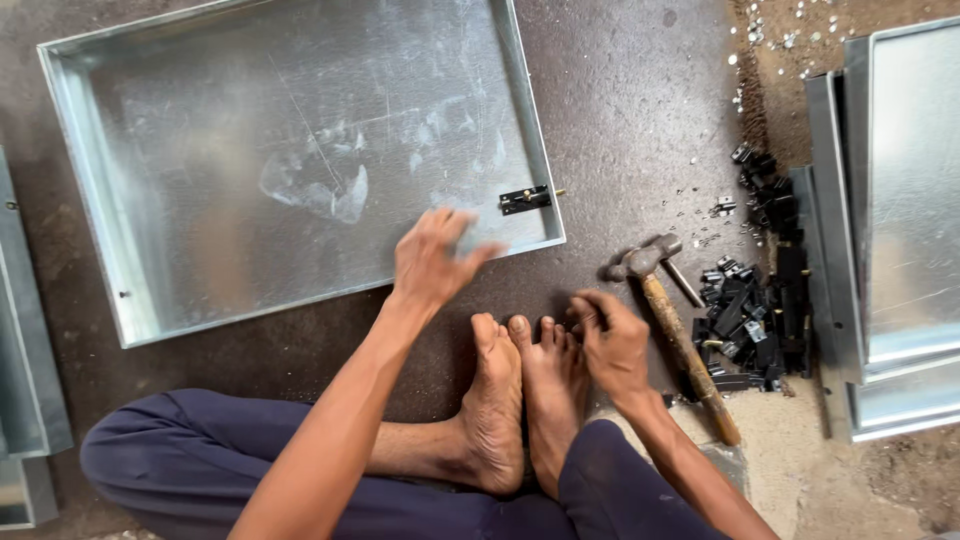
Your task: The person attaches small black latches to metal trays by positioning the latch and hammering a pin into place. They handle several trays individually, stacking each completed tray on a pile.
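Two hands are seen: the left hand [432, 258] is spread open over the metal tray's [90, 130] near edge; the right hand [612, 340] is curled near the hammer [668, 318], its grip unclear.

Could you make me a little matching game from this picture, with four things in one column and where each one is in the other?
Things:
1. metal tray
2. black latch
3. hammer
4. pile of black parts

Places:
A. lying on the floor to the right of the right hand
B. fixed at the tray's right wall
C. heaped between the hammer and the stacked metal sheets
D. flat on the floor, just past the left hand

Pairs: 1-D, 2-B, 3-A, 4-C
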